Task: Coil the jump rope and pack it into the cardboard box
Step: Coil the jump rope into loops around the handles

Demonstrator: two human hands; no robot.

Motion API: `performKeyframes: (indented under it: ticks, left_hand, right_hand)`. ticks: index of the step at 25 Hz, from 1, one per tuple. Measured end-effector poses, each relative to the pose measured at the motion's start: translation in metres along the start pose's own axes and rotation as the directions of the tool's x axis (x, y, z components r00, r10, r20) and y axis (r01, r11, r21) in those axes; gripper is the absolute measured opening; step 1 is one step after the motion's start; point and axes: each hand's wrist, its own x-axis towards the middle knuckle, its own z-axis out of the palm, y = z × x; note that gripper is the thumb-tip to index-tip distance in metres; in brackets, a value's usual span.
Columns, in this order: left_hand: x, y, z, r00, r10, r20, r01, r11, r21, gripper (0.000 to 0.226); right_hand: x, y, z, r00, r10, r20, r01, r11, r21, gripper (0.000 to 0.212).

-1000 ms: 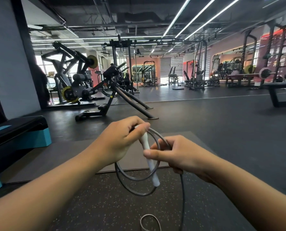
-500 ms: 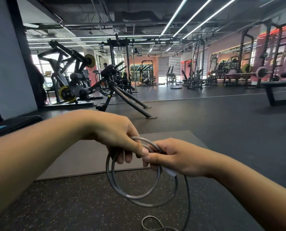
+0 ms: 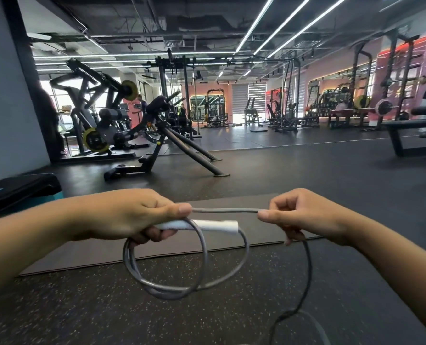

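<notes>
Coiling is underway, not finished. The left hand (image 3: 122, 215) grips the gathered loops of the jump rope (image 3: 182, 277) together with the white handle (image 3: 214, 224), which sticks out sideways toward the other hand. A few loops, two or three by my count, hang below that fist, held in the air above the speckled floor (image 3: 82, 307). The right hand (image 3: 304, 215) pinches the cord between thumb and curled fingers, with a short straight run stretched between the two hands. From the right hand the loose cord drops away and trails down to the floor at the bottom edge, so there's slack left to wind; how much, can't tell. The second handle isn't visible. No cardboard box in view either, so packing hasn't started. Rough call: coil partly done, boxing entirely left.
</notes>
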Motion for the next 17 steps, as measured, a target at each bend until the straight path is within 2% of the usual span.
performKeyframes:
  ticks: [3,5,7,9,10,12,15,17]
  left_hand:
    - [-0.016,-0.023,-0.006,0.982,0.016,-0.191,-0.074,0.952,-0.298,0.051]
    - [-0.019,-0.028,0.003,0.932,-0.017,-0.363,-0.154,0.886,-0.438,0.044]
    - [-0.011,-0.022,0.024,0.847,-0.082,-0.526,-0.286,0.762,-0.581,0.037]
    - [0.008,-0.008,0.049,0.753,-0.165,-0.637,-0.421,0.624,-0.659,0.035]
    - [0.020,-0.001,0.060,0.715,-0.214,-0.665,-0.473,0.552,-0.687,0.034]
    - [0.039,0.012,0.076,0.650,-0.317,-0.691,-0.564,0.407,-0.718,0.032]
    - [0.053,0.030,0.089,0.540,-0.442,-0.716,-0.642,0.333,-0.690,0.034]
    - [0.059,0.042,0.096,0.526,-0.448,-0.723,-0.669,0.307,-0.677,0.037]
  right_hand:
    - [-0.002,0.017,-0.008,0.985,0.112,-0.134,-0.119,0.992,-0.045,0.064]
    - [-0.002,0.019,-0.005,0.974,0.132,-0.183,-0.138,0.990,-0.023,0.068]
    - [0.003,0.012,0.010,0.984,0.094,-0.150,-0.060,0.974,0.217,0.055]
    - [0.011,-0.003,0.034,0.997,0.007,-0.072,0.031,0.856,0.516,0.044]
    - [0.015,-0.011,0.046,0.998,-0.040,-0.058,0.066,0.808,0.585,0.045]
    - [0.022,-0.021,0.069,0.987,-0.131,-0.089,0.158,0.781,0.604,0.056]
    - [0.028,-0.027,0.094,0.958,-0.104,-0.265,0.237,0.809,0.537,0.055]
    - [0.029,-0.029,0.108,0.962,-0.058,-0.268,0.221,0.741,0.634,0.060]
